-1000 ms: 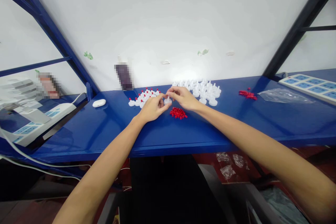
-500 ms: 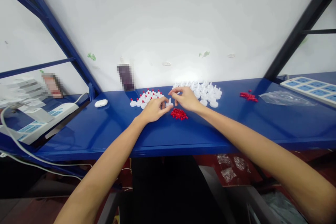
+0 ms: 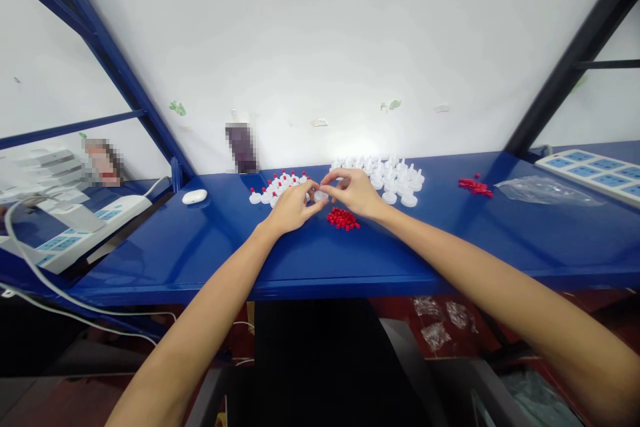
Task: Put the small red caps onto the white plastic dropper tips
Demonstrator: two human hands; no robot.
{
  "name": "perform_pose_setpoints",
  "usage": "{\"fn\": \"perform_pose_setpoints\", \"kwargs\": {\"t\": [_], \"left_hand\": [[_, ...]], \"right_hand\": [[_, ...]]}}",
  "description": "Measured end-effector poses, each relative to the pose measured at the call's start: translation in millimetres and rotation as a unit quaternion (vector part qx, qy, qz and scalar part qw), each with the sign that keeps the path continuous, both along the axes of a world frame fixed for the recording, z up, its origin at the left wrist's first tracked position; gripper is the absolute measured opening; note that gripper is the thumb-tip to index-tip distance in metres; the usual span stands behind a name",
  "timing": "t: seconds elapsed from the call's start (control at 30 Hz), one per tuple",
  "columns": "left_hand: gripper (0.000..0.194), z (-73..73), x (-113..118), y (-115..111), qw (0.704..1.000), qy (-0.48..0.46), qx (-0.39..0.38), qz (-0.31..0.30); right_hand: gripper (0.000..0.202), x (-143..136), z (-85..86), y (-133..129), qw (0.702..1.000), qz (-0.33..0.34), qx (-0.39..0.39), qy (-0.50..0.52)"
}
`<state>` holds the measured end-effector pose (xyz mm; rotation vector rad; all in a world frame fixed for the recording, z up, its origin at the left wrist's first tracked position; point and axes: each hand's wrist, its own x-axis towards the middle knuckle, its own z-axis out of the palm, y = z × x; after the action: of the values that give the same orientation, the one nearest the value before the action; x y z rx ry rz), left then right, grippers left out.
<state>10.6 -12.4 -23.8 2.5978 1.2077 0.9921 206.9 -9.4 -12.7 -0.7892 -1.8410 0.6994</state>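
My left hand (image 3: 296,207) is closed on a white nozzle cap (image 3: 321,196), its round base between thumb and fingers. My right hand (image 3: 354,191) pinches right over the top of this nozzle cap; the fingertips hide whatever is in them. Just in front of both hands lies a pile of small red caps (image 3: 343,219). To the left stand several white nozzle caps with red caps on their tips (image 3: 284,181). Behind and right of my right hand is a larger group of white nozzle caps with bare tips (image 3: 397,179).
More small red caps (image 3: 476,187) lie farther right, beside a clear plastic bag (image 3: 545,191). A white earphone case (image 3: 195,197) sits on the blue table (image 3: 200,253) at left. Power strips (image 3: 595,170) and cables flank the work area; a blurred phone-like object (image 3: 243,148) leans on the wall.
My right fingertips have come down and left onto the top of the nozzle cap, covering its tip. My left hand keeps its hold; the view has shifted slightly.
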Motion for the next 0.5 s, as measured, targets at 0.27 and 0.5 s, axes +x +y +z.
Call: {"fn": "perform_pose_setpoints", "kwargs": {"t": [0.27, 0.5], "left_hand": [[0.024, -3.5, -3, 5, 0.997, -0.042, 0.068, -0.001], [0.024, -1.0, -2, 3, 0.989, -0.077, 0.123, 0.003]], "right_hand": [[0.013, -2, -4.8, 1, 0.996, 0.057, 0.056, -0.047], [0.039, 3, -5.3, 8, 0.999, -0.001, 0.034, -0.040]]}}
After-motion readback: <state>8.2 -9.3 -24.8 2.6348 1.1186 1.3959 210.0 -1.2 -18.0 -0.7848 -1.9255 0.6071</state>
